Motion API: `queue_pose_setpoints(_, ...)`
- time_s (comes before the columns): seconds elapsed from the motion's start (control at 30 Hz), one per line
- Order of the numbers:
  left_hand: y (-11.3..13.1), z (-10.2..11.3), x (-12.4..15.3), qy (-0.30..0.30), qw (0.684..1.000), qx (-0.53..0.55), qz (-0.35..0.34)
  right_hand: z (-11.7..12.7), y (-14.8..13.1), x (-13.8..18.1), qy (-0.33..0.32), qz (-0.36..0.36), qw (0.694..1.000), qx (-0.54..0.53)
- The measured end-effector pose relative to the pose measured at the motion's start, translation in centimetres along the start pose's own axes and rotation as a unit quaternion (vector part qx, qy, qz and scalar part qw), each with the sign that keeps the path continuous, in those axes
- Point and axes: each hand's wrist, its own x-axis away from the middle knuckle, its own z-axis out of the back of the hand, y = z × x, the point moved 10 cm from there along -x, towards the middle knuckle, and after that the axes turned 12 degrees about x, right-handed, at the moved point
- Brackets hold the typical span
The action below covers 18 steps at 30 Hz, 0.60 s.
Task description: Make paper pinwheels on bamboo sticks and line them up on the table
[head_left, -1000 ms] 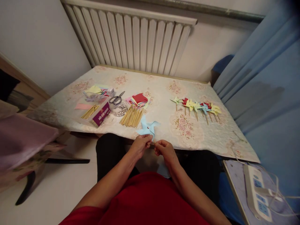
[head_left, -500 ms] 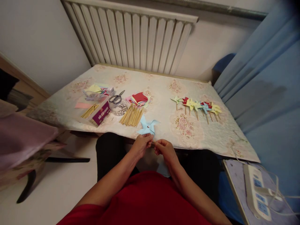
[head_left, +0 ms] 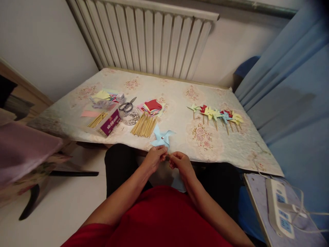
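A light blue paper pinwheel [head_left: 162, 136] with a shiny pin at its centre is held up at the table's front edge. My left hand [head_left: 157, 156] pinches it just below the blades. Close beside, my right hand [head_left: 178, 160] is closed on the pinwheel's thin stick, most of which the fingers hide. Behind and to the left lie a row of wooden sticks [head_left: 144, 126] and a stack of coloured paper pieces [head_left: 152, 106], red on top. A clear round dish of metal pins [head_left: 131, 117] sits beside grey-handled scissors [head_left: 126, 106].
Several finished pinwheels [head_left: 215, 115] lie in a row on the right of the flowered tablecloth [head_left: 177, 103]. At left stands a purple-and-clear box [head_left: 109, 123] with sticks, near more paper [head_left: 102, 96]. A power strip [head_left: 280, 209] rests on a side stand at lower right.
Both hands keep their hold on the blue pinwheel, almost unmoved. The view has shifted very slightly.
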Motion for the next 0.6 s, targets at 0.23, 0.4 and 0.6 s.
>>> queue_pose_setpoints(0.23, -0.11, -0.12, 0.06, -0.005, 1.0, 0.005, 0.0, -0.2, 0.09, -0.04, -0.004, 0.005, 1.0, -0.006)
queue_pose_setpoints(0.4, -0.2, -0.11, 0.07, 0.002, 1.0, -0.002, -0.002, -0.23, 0.13, 0.03, -0.002, 0.001, 1.0, -0.007)
queue_pose_setpoints(0.6, -0.44, -0.22, -0.07, -0.002, 1.0, -0.016, -0.006, -0.3, 0.11, 0.03, -0.004, 0.003, 1.0, -0.01)
